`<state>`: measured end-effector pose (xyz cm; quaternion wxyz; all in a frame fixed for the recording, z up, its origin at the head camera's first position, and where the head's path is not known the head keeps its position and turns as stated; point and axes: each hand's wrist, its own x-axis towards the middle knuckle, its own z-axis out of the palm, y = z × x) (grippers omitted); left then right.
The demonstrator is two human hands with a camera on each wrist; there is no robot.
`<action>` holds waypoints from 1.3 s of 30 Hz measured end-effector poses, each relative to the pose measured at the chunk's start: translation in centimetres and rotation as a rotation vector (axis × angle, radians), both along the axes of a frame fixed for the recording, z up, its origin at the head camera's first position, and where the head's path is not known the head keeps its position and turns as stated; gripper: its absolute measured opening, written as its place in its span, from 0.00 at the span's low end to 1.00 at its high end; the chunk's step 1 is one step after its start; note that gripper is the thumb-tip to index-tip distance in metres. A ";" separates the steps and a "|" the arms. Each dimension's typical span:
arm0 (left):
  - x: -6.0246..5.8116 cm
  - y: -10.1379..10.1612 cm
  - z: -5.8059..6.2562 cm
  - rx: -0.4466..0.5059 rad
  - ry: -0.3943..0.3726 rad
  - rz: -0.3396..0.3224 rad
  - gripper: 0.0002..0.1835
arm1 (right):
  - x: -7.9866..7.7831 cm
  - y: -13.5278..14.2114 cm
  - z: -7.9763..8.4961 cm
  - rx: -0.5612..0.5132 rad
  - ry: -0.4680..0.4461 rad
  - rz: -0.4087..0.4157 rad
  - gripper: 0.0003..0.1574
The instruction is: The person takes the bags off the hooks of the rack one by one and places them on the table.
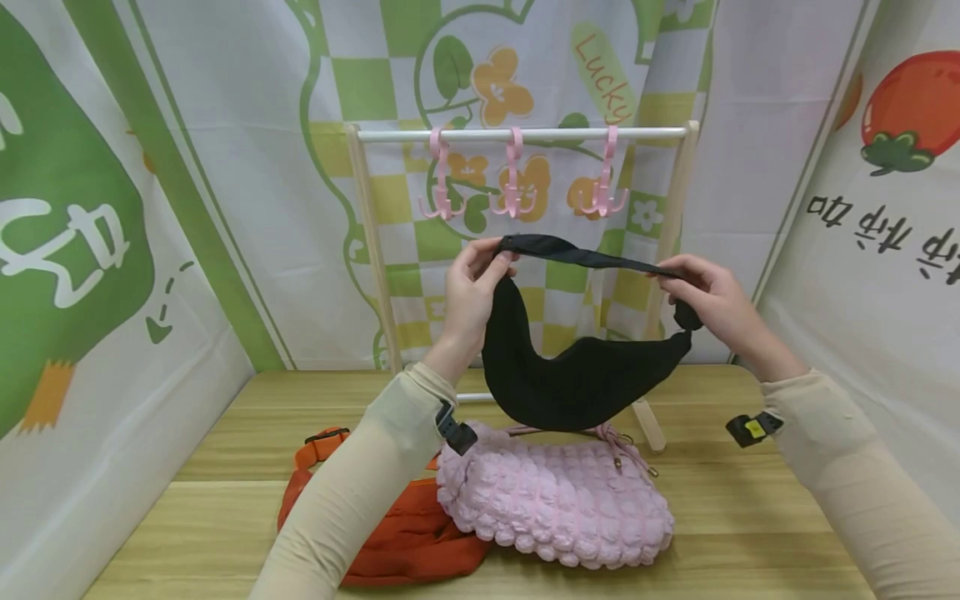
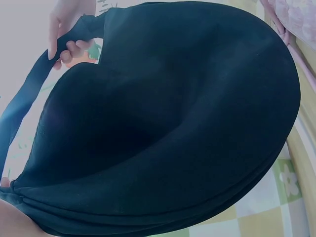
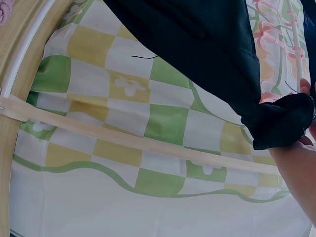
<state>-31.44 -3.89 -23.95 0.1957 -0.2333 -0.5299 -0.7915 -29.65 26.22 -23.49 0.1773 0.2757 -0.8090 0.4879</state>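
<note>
A black shoulder bag [image 1: 570,379] hangs in the air between both hands, its strap stretched across the top and its body sagging below. With thumb and fingers, my left hand [image 1: 474,287] pinches the left end of the strap [image 1: 577,252]. My right hand [image 1: 708,292] pinches the strap's right end, where a short black fold droops under the fingers. In the left wrist view the bag's body [image 2: 187,113] fills most of the picture, and the other hand [image 2: 66,34] shows on the strap. The right wrist view has the bag's narrow end [image 3: 217,59] beside the right hand [image 3: 296,158].
Behind the bag stands a rack [image 1: 525,134] with a white bar and wooden legs. Three pink hooks [image 1: 513,179] hang from it. A pink puffy bag [image 1: 555,500] and an orange bag [image 1: 420,533] lie on the wooden table [image 1: 765,517].
</note>
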 end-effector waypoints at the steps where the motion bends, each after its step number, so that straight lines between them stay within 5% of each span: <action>1: 0.0 0.0 0.0 0.001 0.002 0.003 0.12 | 0.0 0.0 0.0 -0.004 0.004 0.005 0.13; 26: -0.1 -0.7 -0.8 -0.037 0.004 0.078 0.12 | -0.2 0.2 -0.7 -0.193 -0.052 0.127 0.12; 34: 0.0 -0.8 -1.0 -0.072 -0.003 0.085 0.12 | -0.3 0.3 -1.1 -0.180 -0.056 0.069 0.13; 39: 0.1 -1.0 -1.1 -0.117 -0.035 0.080 0.13 | -0.3 0.8 -1.4 -0.197 -0.110 0.105 0.16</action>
